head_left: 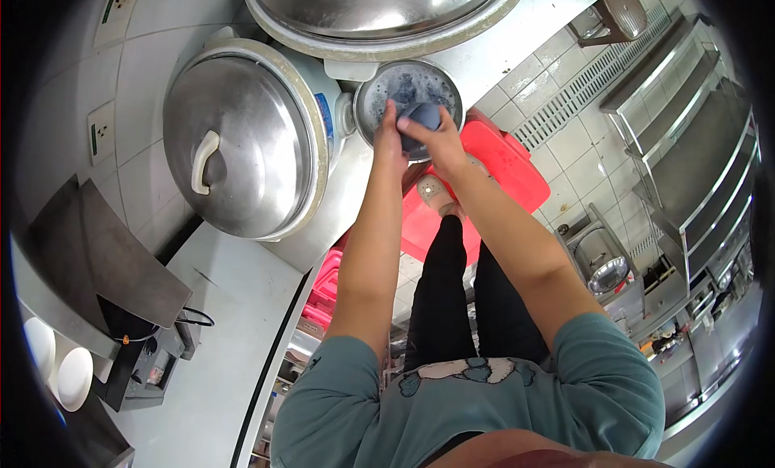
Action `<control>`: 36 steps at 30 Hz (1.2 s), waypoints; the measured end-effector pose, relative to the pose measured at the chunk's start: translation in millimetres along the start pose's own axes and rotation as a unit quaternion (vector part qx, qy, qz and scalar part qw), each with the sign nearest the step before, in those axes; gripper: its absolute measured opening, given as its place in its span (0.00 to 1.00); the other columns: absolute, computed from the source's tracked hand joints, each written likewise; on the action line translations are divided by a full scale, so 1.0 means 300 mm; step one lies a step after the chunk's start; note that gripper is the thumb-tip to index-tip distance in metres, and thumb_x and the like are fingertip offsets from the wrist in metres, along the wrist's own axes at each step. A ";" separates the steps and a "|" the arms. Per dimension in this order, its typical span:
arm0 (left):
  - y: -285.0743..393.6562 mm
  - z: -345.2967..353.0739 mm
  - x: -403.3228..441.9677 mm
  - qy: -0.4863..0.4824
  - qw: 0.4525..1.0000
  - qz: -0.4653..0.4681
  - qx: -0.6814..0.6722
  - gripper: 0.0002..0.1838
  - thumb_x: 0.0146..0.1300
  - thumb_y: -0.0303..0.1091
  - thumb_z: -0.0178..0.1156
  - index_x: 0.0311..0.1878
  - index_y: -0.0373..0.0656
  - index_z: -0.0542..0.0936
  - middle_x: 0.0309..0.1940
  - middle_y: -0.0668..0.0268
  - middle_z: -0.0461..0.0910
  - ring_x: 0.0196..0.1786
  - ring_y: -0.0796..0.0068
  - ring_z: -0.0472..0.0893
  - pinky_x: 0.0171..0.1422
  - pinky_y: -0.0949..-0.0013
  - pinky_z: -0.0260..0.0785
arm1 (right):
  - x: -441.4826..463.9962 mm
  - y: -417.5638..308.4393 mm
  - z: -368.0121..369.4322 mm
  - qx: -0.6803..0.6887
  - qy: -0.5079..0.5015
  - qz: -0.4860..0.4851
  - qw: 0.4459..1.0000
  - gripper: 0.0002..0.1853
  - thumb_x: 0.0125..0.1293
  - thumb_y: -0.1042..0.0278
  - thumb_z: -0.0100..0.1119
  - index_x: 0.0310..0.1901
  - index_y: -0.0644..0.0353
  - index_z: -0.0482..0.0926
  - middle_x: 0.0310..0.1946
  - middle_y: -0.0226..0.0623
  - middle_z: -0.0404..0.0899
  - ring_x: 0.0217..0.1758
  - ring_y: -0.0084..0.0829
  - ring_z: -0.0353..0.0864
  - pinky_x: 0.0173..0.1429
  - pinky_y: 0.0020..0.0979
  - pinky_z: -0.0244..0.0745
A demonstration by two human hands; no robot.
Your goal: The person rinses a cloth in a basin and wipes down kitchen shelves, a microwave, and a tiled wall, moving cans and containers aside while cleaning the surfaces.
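Both my hands are over a round metal bowl [453,79] of soapy, bubbly water. My left hand [389,139] and my right hand [438,142] grip a wadded dark blue-grey cloth [421,117] between them, just above the water at the near rim. More dark cloth seems to lie in the suds on the far side of the bowl. The fingertips are partly hidden by the cloth.
Two large lidded pots, one left [242,145] and one behind [379,12], stand close to the bowl on the counter [500,44]. A red plastic tub [508,173] is below. Metal shelving [694,137] and a sink [601,250] stand right.
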State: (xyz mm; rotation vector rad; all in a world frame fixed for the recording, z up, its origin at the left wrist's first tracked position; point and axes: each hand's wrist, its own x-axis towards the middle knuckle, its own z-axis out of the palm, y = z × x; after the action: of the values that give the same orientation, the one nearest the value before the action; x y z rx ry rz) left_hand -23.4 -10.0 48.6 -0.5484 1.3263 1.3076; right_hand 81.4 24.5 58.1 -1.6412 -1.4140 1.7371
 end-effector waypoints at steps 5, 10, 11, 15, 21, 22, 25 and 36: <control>-0.063 -0.033 -0.017 -0.009 0.987 0.155 0.051 0.26 0.66 0.44 0.65 0.63 0.40 0.76 0.57 0.61 0.80 0.59 0.64 0.80 0.66 0.61 0.70 | 0.062 -0.066 -0.011 0.374 -0.012 0.262 0.890 0.42 0.58 0.66 0.74 0.71 0.64 0.63 0.56 0.48 0.77 0.55 0.38 0.82 0.59 0.41 0.79; -0.017 -0.055 -0.059 -0.107 0.990 0.015 -0.087 0.31 0.66 0.48 0.65 0.70 0.57 0.67 0.63 0.64 0.75 0.63 0.56 0.77 0.69 0.47 0.68 | 0.132 -0.056 -0.029 0.184 -0.206 0.127 0.953 0.23 0.59 0.70 0.71 0.56 0.62 0.79 0.48 0.42 0.84 0.48 0.29 0.84 0.56 0.31 0.80; -0.019 -0.075 -0.056 -0.183 0.978 -0.045 -0.090 0.30 0.66 0.49 0.66 0.69 0.54 0.69 0.62 0.62 0.76 0.64 0.55 0.77 0.67 0.50 0.70 | 0.160 -0.057 -0.029 0.182 -0.207 0.127 0.953 0.23 0.59 0.70 0.71 0.56 0.62 0.79 0.48 0.42 0.84 0.48 0.29 0.84 0.56 0.31 0.80; 0.000 -0.123 -0.010 -0.360 0.915 -0.181 0.008 0.27 0.66 0.44 0.68 0.65 0.47 0.73 0.56 0.59 0.79 0.56 0.63 0.80 0.53 0.67 0.79 | 0.218 -0.126 -0.042 0.079 -0.344 0.122 0.928 0.14 0.59 0.69 0.71 0.47 0.62 0.83 0.49 0.40 0.86 0.50 0.28 0.83 0.57 0.30 0.79; -0.030 -0.102 0.057 -0.288 0.935 -0.188 0.082 0.16 0.64 0.33 0.69 0.51 0.42 0.77 0.37 0.67 0.79 0.31 0.83 0.72 0.24 0.80 0.58 | 0.288 -0.135 -0.020 0.133 -0.448 0.083 0.880 0.14 0.62 0.62 0.74 0.44 0.62 0.85 0.48 0.37 0.86 0.52 0.27 0.81 0.58 0.34 0.78; -0.025 -0.078 0.033 -0.288 0.936 -0.187 0.082 0.16 0.64 0.33 0.69 0.51 0.42 0.77 0.37 0.67 0.79 0.31 0.83 0.72 0.24 0.80 0.58 | 0.303 -0.110 -0.006 0.049 -0.419 0.031 0.906 0.16 0.62 0.59 0.74 0.42 0.63 0.85 0.47 0.38 0.86 0.50 0.28 0.82 0.56 0.34 0.78; -0.035 -0.043 0.018 -0.189 0.958 -0.131 0.173 0.08 0.64 0.32 0.67 0.42 0.43 0.78 0.28 0.72 0.74 0.25 0.85 0.68 0.22 0.78 0.52 | 0.301 -0.057 0.032 -0.082 -0.334 -0.027 0.939 0.20 0.61 0.52 0.74 0.41 0.63 0.86 0.42 0.39 0.87 0.45 0.29 0.83 0.53 0.35 0.77; -0.095 -0.088 0.070 -0.076 0.736 0.201 0.642 0.23 0.65 0.39 0.63 0.59 0.36 0.76 0.45 0.39 0.83 0.47 0.39 0.84 0.51 0.47 0.76 | 0.253 -0.018 0.112 -0.305 -0.187 -0.040 0.933 0.30 0.72 0.38 0.53 0.45 0.64 0.86 0.36 0.48 0.87 0.46 0.49 0.86 0.56 0.42 0.77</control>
State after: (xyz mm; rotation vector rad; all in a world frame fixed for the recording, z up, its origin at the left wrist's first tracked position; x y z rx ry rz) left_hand -13.4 -33.7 12.6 0.8387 1.8785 0.4328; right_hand 29.6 74.3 16.2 -1.5304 -2.3523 1.7283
